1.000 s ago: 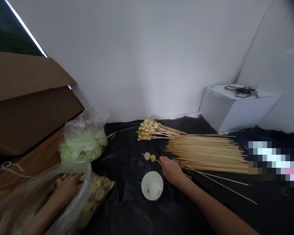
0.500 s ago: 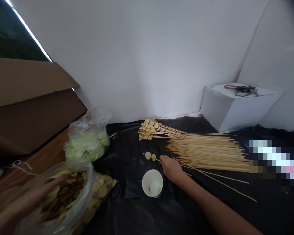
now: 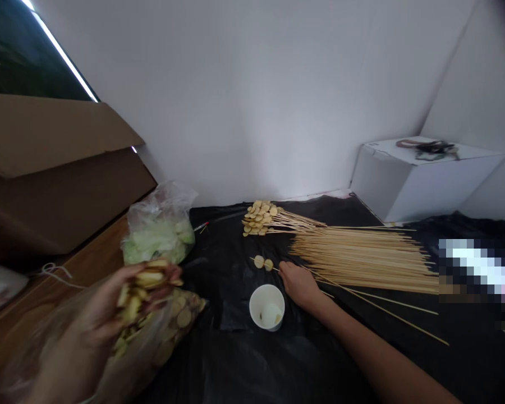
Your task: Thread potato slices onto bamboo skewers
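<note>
My left hand (image 3: 103, 314), blurred by motion, is curled around a handful of potato slices (image 3: 149, 279) just above the open plastic bag of slices (image 3: 179, 322). My right hand (image 3: 299, 285) is closed on a bamboo skewer (image 3: 274, 268), which lies low over the black sheet and points left. Two round slices (image 3: 259, 262) are threaded close to its far end. Directly in front of that hand stands a white paper cup (image 3: 267, 307) with something small and pale inside.
Finished skewers (image 3: 261, 216) are piled at the back, beside a wide row of bare skewers (image 3: 362, 258). A bag of pale green vegetable pieces (image 3: 160, 238) stands at the left, near a cardboard box (image 3: 67, 196). A white box (image 3: 429, 188) is at back right.
My left hand has come up out of the bag and now holds a handful of potato slices. My right hand stays on the skewer. The view has shifted slightly left.
</note>
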`<state>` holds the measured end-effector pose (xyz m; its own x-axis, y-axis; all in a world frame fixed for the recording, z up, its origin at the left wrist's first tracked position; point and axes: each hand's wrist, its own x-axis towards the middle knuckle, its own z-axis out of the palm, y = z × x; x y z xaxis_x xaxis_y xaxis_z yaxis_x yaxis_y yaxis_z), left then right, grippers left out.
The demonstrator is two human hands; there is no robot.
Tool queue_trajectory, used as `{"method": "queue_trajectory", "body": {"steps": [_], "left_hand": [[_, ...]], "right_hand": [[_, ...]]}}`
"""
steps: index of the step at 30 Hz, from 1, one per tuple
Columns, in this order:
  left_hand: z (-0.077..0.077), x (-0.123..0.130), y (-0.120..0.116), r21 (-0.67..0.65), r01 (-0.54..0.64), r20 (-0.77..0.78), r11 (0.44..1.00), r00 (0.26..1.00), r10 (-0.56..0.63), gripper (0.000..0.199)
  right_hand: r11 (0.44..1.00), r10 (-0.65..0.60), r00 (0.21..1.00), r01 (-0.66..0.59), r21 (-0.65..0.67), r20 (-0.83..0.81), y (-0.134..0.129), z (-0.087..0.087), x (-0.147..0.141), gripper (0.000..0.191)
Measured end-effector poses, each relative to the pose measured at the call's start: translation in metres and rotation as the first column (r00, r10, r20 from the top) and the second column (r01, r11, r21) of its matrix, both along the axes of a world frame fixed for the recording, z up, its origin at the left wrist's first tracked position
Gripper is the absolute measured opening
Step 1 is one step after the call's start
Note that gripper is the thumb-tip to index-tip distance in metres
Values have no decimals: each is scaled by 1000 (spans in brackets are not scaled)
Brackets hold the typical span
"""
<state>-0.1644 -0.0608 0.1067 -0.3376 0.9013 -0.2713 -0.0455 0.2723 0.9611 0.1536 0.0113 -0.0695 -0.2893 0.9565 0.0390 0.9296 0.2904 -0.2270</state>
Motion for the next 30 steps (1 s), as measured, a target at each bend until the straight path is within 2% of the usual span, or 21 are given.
{"method": "queue_trajectory", "body": {"steps": [1, 2, 3, 4, 6, 9, 11, 13, 15, 18, 21, 25, 28, 30], "left_hand": [[-1, 22, 13, -47, 114, 53, 992, 992, -112, 23], [-4, 43, 23, -57, 310, 167, 949, 940, -298, 23], [-8, 63, 31, -40, 459, 261, 887, 862, -434, 24], [-14, 80, 36, -31, 541, 290, 841, 810, -510, 24], [-25, 109, 41, -32, 611, 231, 791, 775, -589, 23], [-39, 138, 40, -90, 680, 65, 728, 733, -677, 24], [-44, 149, 40, -146, 765, -139, 628, 612, -778, 24], [-46, 155, 40, -183, 804, -396, 566, 466, -791, 23], [-49, 158, 41, -200, 814, -620, 545, 326, -714, 21], [-52, 160, 42, -221, 811, -773, 542, 193, -604, 21], [-54, 160, 41, -245, 800, -782, 548, 171, -599, 25], [-51, 159, 41, -225, 792, -775, 568, 208, -596, 32], [-48, 159, 42, -184, 795, -748, 578, 269, -607, 30], [-46, 160, 42, -126, 795, -700, 594, 353, -621, 28]], "right_hand": [[1000, 1, 1000, -1, 0, 2, 0, 0, 0, 19], [1000, 0, 1000, 0, 1, 4, 0, 0, 1, 19], [1000, -1, 1000, 1, 1, 6, 0, 0, 1, 19], [1000, -2, 1000, 2, 0, 7, 0, -1, 1, 19], [1000, 0, 1000, 0, -5, 4, 1, -1, 1, 19], [1000, 8, 1000, -8, -6, -1, 2, -2, 1, 20], [1000, 6, 1000, -6, 0, 2, 2, -3, 1, 20], [1000, 3, 1000, -3, 6, 7, 2, -4, 1, 20], [1000, 4, 1000, -4, 10, 11, 2, -4, 1, 19], [1000, 5, 1000, -5, 14, 13, 2, -4, 1, 19], [1000, 0, 1000, 0, 3, 9, 2, -4, 0, 20], [1000, 7, 1000, -7, -15, 1, 2, -2, 1, 20], [1000, 10, 1000, -11, -16, -4, 2, -1, 1, 21], [1000, 11, 1000, -11, -13, -8, 2, -1, 1, 21]]}}
